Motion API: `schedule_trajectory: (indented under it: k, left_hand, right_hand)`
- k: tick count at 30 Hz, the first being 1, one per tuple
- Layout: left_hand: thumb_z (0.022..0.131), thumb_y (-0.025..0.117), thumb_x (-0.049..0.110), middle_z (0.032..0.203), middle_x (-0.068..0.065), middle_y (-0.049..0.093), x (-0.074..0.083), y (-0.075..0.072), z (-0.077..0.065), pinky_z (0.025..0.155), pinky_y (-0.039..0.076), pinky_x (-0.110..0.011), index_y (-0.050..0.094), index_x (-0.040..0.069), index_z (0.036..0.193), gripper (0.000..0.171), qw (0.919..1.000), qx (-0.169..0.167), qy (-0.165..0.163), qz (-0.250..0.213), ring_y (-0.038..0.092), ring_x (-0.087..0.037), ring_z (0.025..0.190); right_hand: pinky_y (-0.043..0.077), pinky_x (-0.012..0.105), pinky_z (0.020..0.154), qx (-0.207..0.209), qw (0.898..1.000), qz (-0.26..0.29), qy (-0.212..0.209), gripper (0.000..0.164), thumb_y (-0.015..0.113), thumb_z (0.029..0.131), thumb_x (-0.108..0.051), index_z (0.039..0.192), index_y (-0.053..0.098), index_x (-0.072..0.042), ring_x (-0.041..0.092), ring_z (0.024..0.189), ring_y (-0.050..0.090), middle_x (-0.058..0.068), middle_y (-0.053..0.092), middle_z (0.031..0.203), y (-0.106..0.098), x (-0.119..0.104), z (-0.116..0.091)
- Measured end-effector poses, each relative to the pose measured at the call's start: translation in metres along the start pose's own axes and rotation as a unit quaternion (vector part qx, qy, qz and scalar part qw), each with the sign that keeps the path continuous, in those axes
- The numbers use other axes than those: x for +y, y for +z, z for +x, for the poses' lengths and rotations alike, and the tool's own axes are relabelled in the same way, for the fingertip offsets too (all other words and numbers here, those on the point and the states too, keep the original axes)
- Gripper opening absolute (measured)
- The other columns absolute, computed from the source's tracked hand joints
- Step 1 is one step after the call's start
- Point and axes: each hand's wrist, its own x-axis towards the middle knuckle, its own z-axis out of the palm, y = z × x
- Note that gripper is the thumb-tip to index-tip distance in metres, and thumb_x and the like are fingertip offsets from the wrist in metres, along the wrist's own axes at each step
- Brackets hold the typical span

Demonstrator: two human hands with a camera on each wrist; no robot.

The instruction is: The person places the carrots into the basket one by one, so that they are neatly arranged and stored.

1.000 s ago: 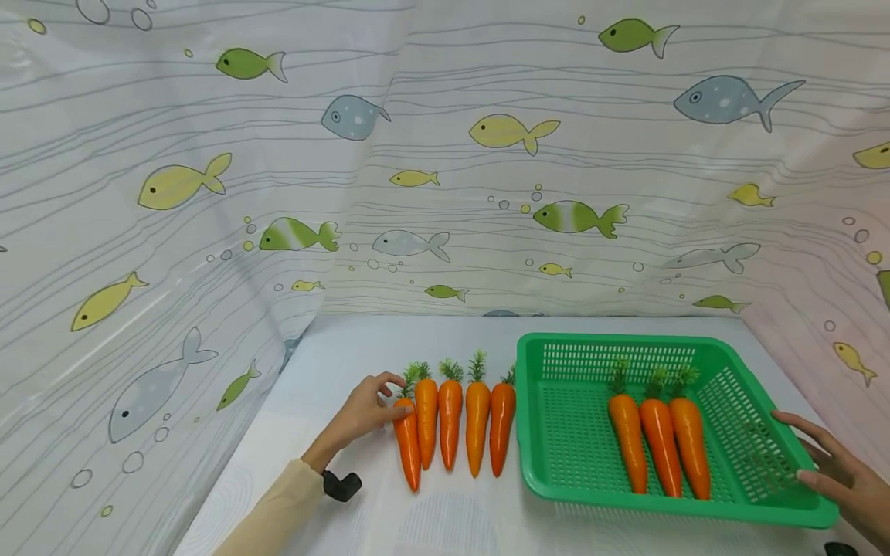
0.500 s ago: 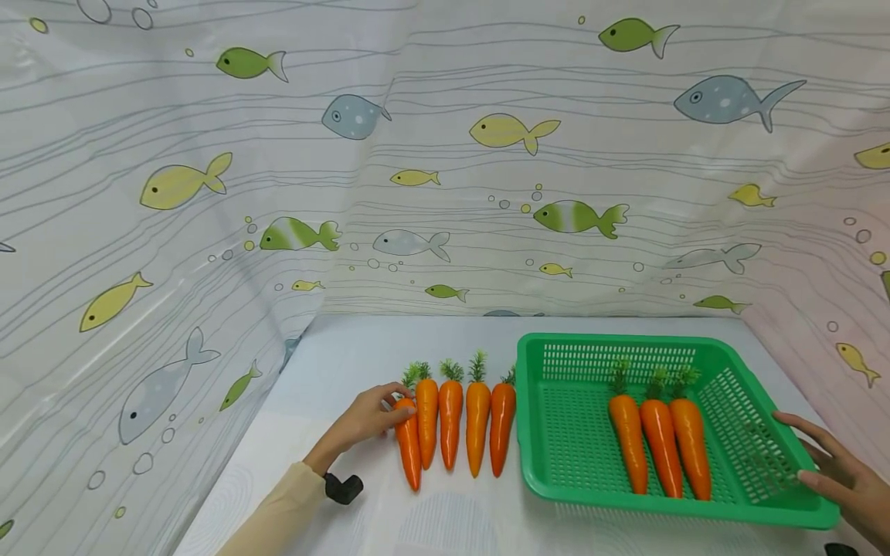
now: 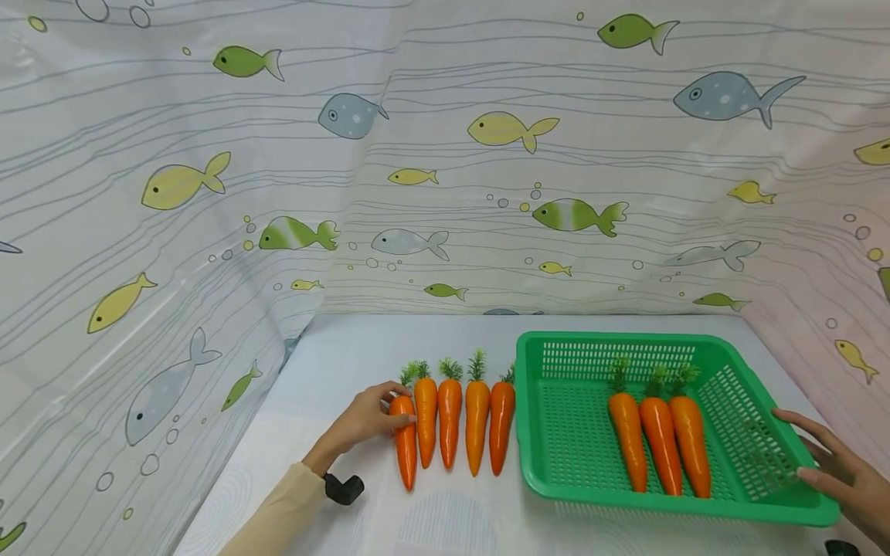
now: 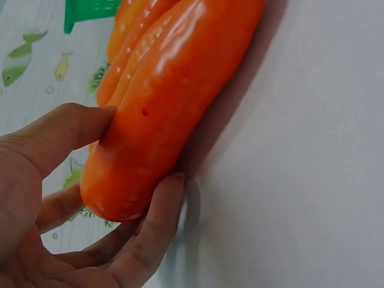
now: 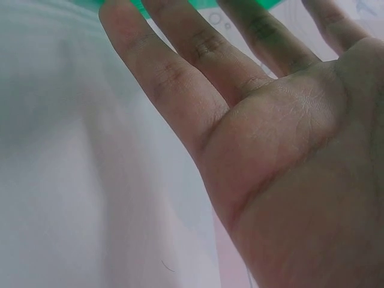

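My left hand [image 3: 363,419] grips the leftmost carrot [image 3: 406,452] of a row on the table, around its top end. In the left wrist view the thumb lies along one side of that orange carrot [image 4: 156,108] and the fingers curl round the other. Its leafy top is partly covered by the hand. Several more carrots [image 3: 450,425] lie side by side to its right, green tops pointing away. A green basket [image 3: 647,502] stands right of them, with three carrots [image 3: 660,448] inside. My right hand [image 3: 844,475] touches the basket's right rim, its fingers fairly straight.
The white table [image 3: 348,347] is backed and flanked by a curtain [image 3: 445,208] printed with fish. The basket's left wall stands close to the rightmost carrot of the row. A black strap device [image 3: 344,489] sits on the left wrist.
The left hand's grip has settled round the leftmost carrot, whose tip has swung slightly left. The right hand and the basket stay where they were.
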Motion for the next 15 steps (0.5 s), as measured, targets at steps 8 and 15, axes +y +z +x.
schedule_trajectory:
  k: [8,15]
  left_hand:
    - [0.089,0.084,0.029,0.12,-0.013,0.062,0.0029,-0.0052,-0.0002,0.07,0.058,-0.038,0.065,0.012,0.129,0.047,0.9989,0.0,0.015,-0.045,0.065,-0.025,0.092]
    - [0.089,0.083,0.03,0.127,-0.013,0.06,0.0036,-0.0096,0.0018,0.076,0.059,-0.038,0.066,0.012,0.13,0.047,0.9987,0.02,0.012,-0.045,0.068,-0.024,0.098]
  right_hand:
    - [0.057,0.027,0.069,0.012,0.999,-0.027,0.039,0.081,0.043,0.105,0.009,0.167,0.001,-0.023,-0.023,0.118,0.036,-0.031,0.012,0.154,0.0031,-0.0018,-0.0009]
    - [0.055,0.053,0.071,-0.014,0.995,-0.041,0.093,0.076,0.039,0.111,-0.004,0.166,-0.006,-0.03,-0.022,0.125,0.018,-0.036,-0.003,0.157,-0.0002,-0.0069,-0.0013]
